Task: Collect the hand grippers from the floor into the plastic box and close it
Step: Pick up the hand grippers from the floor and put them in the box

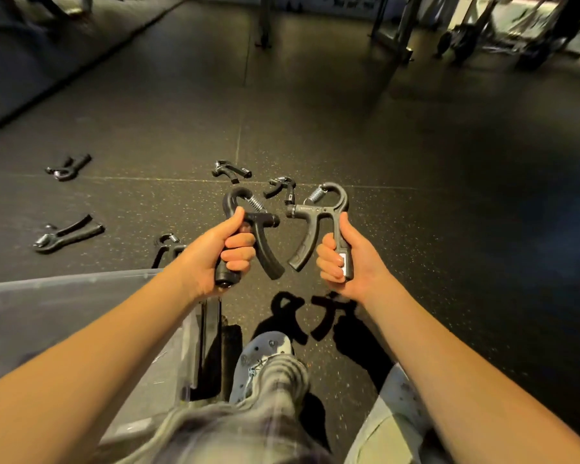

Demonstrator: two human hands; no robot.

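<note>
The first hand gripper [258, 218] is clenched upright in the left grip [226, 254], the second hand gripper [312, 216] in the right grip [347, 262], with the plastic box [61, 306] lying nearer the left.

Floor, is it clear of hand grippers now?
No, several hand grippers lie scattered on the floor beyond the two being held.

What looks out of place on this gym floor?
Hand grippers lie scattered across the floor rather than in the plastic box: two at far left, two ahead, one beside the left forearm. The left hand and right hand each hold another. Nothing looks broken.
</note>
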